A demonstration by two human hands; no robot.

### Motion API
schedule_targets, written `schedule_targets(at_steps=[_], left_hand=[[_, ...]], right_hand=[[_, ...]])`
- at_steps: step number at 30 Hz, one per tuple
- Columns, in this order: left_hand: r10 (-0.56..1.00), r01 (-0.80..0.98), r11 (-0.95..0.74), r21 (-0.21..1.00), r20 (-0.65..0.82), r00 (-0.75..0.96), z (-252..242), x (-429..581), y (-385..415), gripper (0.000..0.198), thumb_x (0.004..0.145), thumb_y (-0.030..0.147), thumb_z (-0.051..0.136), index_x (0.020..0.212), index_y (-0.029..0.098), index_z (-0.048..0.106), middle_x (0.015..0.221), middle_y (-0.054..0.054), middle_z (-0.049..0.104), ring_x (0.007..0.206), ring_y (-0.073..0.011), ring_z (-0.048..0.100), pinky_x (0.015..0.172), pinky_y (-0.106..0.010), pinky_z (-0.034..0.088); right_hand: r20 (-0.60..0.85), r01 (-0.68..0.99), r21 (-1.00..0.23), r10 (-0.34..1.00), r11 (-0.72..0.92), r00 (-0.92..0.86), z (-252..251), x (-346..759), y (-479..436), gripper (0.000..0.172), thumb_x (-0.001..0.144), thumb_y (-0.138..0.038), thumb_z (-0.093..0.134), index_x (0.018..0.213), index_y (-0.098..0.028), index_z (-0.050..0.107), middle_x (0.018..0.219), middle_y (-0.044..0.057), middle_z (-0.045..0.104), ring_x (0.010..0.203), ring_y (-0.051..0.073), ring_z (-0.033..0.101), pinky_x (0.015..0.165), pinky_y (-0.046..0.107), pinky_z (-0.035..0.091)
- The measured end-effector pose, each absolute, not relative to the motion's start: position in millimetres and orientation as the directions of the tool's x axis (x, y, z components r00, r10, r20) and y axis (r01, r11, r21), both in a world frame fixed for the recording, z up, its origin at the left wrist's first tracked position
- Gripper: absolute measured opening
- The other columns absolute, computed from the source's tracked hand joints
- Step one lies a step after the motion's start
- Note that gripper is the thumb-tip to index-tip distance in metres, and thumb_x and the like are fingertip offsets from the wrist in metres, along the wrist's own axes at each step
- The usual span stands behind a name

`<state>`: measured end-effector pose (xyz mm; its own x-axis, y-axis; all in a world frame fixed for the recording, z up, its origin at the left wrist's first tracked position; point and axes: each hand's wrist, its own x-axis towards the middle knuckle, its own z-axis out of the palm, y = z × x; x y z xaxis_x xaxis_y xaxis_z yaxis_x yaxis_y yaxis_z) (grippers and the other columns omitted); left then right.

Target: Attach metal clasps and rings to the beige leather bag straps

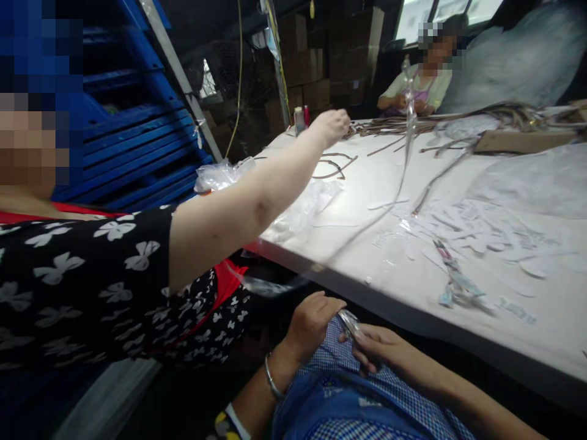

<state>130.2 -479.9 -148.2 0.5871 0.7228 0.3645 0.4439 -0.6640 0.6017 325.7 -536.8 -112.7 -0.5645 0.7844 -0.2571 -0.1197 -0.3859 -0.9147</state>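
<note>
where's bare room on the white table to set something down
Barest: mid table, between crumpled plastic bags left, curved brown strips beyond, paper cut-outs right. Crowded: the cut-outs and the far strip pile by the cardboard box. A co-worker's arm crosses the left corner. The right hand holds a clear packet below the edge.

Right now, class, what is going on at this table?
The wearer's hands are in the lap, below the white table: the right hand pinches a small clear piece, and the left hand rests beside it. A co-worker's hand, from a flowered sleeve, stretches across the table, which is strewn with paper cut-outs, strips and plastic bags. Another person sits at the far end.
</note>
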Motion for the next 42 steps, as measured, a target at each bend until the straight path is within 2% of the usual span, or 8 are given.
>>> schedule_targets(at_steps=[5,9,15,18,26,33,39,42], left_hand=[[0.835,0.302,-0.449,0.841,0.275,0.476,-144,145,-483,0.029,0.095,0.028,0.045,0.11,0.02,0.069,0.103,-0.007,0.072,0.098,-0.0182,0.066,0.094,-0.031,0.051],[0.882,0.167,-0.2,0.965,0.104,0.459,-146,155,-495,0.034,0.094,0.04,0.049,0.093,0.016,0.073,0.094,-0.008,0.073,0.089,-0.0188,0.067,0.086,-0.028,0.051],[0.82,-0.017,0.109,0.994,-0.08,0.567,-137,163,-509,0.045,0.088,0.053,0.054,0.089,0.011,0.068,0.073,-0.004,0.065,0.064,-0.0116,0.059,0.066,-0.022,0.048],[0.793,-0.035,0.21,0.977,-0.149,0.591,-125,163,-515,0.044,0.088,0.054,0.054,0.089,0.011,0.066,0.065,0.0,0.058,0.051,-0.0061,0.05,0.054,-0.017,0.04],[0.798,-0.148,0.418,0.896,-0.284,0.532,-99,152,-504,0.044,0.085,0.054,0.059,0.082,0.01,0.061,0.056,0.006,0.044,0.044,-0.0025,0.035,0.046,-0.016,0.029],[0.702,-0.186,0.608,0.772,-0.414,0.58,-102,148,-485,0.049,0.077,0.058,0.066,0.074,0.01,0.058,0.054,0.009,0.035,0.044,-0.0013,0.023,0.045,-0.015,0.027],[0.55,-0.285,0.806,0.519,-0.479,0.685,-96,148,-490,0.035,0.083,0.041,0.069,0.079,0.008,0.056,0.056,0.011,0.026,0.043,0.001,0.018,0.043,-0.011,0.023],[0.474,-0.305,0.873,0.381,-0.514,0.715,-96,147,-495,0.03,0.087,0.036,0.065,0.082,0.008,0.056,0.057,0.012,0.024,0.041,0.0015,0.018,0.043,-0.009,0.024]], right_hand=[[-0.155,-0.321,-0.886,0.867,-0.334,-0.474,-103,331,-537,0.034,0.095,-0.044,0.05,0.106,-0.015,0.063,0.068,-0.002,0.043,0.058,0.012,0.042,0.07,0.032,0.047],[0.034,-0.472,-0.878,0.973,-0.081,-0.229,-85,343,-530,0.046,0.092,-0.047,0.048,0.128,-0.018,0.056,0.086,0.007,0.056,0.082,0.021,0.057,0.085,0.04,0.049],[0.316,0.011,-0.949,0.946,0.316,0.074,-73,356,-506,0.03,0.095,-0.037,0.049,0.121,-0.024,0.057,0.109,0.009,0.063,0.127,0.029,0.047,0.107,0.048,0.038],[0.471,0.38,-0.818,0.882,0.433,0.007,-88,363,-494,0.02,0.097,-0.03,0.046,0.11,-0.022,0.06,0.11,0.008,0.065,0.141,0.027,0.03,0.115,0.048,0.029],[0.341,0.577,-0.577,0.812,0.578,-0.473,-151,376,-507,0.038,0.095,-0.033,0.047,0.128,-0.013,0.045,0.124,0.02,0.06,0.118,0.03,0.057,0.1,0.046,0.048],[0.232,0.733,-0.436,0.852,0.523,-0.469,-157,368,-529,0.016,0.095,-0.026,0.043,0.097,-0.015,0.055,0.086,0.013,0.067,0.074,0.026,0.065,0.068,0.041,0.057],[0.386,0.773,-0.354,0.835,0.527,-0.393,-176,367,-524,0.041,0.095,-0.025,0.044,0.133,-0.008,0.042,0.116,0.022,0.063,0.103,0.031,0.064,0.088,0.045,0.054],[0.372,0.791,-0.379,0.861,0.481,-0.346,-186,366,-520,0.037,0.095,-0.022,0.039,0.128,-0.009,0.048,0.11,0.02,0.065,0.099,0.031,0.065,0.087,0.045,0.054]])
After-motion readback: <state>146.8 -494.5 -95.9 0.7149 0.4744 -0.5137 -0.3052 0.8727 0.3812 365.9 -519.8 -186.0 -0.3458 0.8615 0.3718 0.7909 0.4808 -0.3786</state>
